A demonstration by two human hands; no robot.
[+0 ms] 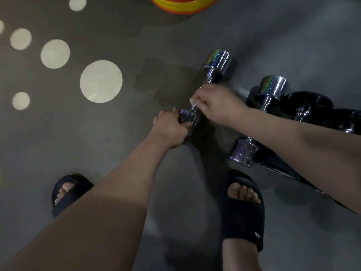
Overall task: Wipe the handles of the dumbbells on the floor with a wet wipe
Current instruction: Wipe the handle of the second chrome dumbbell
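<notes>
A chrome dumbbell [216, 62] lies on the grey floor in the middle of the head view. My left hand [170, 128] grips its near head. My right hand [216, 103] is curled around the handle, with a sliver of white wet wipe [192, 100] showing at my fingertips; most of the wipe and the handle are hidden under that hand. A second chrome dumbbell [272, 88] lies to the right, its handle crossed by my right forearm.
Black dumbbells [310, 106] lie at the far right beside the chrome ones. My feet in black slides [244, 218] stand near the bottom. A stack of coloured discs [183, 4] sits at the top edge. Pale round light spots [100, 81] mark the floor on the left.
</notes>
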